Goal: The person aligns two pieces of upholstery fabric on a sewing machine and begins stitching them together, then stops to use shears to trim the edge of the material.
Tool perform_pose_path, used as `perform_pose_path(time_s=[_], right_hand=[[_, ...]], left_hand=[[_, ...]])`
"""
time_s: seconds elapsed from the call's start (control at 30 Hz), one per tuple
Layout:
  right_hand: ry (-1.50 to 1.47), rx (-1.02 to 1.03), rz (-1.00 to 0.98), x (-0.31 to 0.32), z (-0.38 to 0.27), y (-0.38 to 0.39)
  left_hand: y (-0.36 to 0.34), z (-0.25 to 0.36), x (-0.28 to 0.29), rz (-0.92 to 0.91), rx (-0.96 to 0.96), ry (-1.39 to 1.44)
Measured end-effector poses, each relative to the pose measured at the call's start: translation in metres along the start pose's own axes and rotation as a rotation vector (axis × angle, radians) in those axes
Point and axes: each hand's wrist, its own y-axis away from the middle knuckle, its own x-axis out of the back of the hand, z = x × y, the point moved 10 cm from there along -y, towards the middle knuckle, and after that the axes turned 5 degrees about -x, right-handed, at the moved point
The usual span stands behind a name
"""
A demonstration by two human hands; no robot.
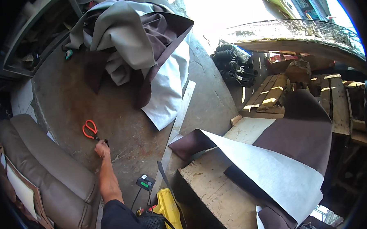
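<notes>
My left hand (102,149) reaches out low over the floor, its fingers closed around the blade end of a pair of scissors. The scissors' orange-red loop handles (90,129) point away from me. Beyond, a heap of sheet material (125,39), dark brown on one face and pale grey on the other, lies crumpled on the concrete floor. A long flat metal strip (179,110), like a straightedge, runs from beside the heap toward me. Another brown sheet (295,138) with a white backing drapes folded over a wooden box (215,182) at the right. My right hand does not show.
A padded brown seat piece (46,157) stands at the left. Near me are a small black box with a green panel (145,182) and a yellow object (169,207). Black bundles (232,65) and wooden slats (334,104) sit at the right. A teal tool (68,54) lies far left.
</notes>
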Motion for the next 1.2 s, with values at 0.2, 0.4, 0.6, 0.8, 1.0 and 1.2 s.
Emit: perform_pose_path(time_s=[0.2,0.4,0.6,0.8,1.0,1.2], right_hand=[[-0.181,-0.058,0.187,0.013,0.0,-0.003],[-0.265,-0.03,0.347,0.037,0.001,0.016],[-0.245,0.077,0.316,0.003,0.006,0.015],[-0.275,0.374,0.583,0.095,-0.032,0.07],[-0.253,0.425,0.735,0.131,-0.007,0.149],[-0.352,-0.081,0.529,0.083,0.114,0.204]], left_hand=[[0.131,-0.028,-0.014,0.182,0.181,0.223],[0.193,0.062,-0.001,-0.079,0.601,1.337],[0.276,0.242,0.281,-0.31,-0.413,0.979],[0.471,0.35,0.527,-0.539,-0.932,0.742],[0.639,0.315,0.583,-1.135,-0.908,0.934],[0.613,0.203,0.478,-1.377,-0.803,0.631]])
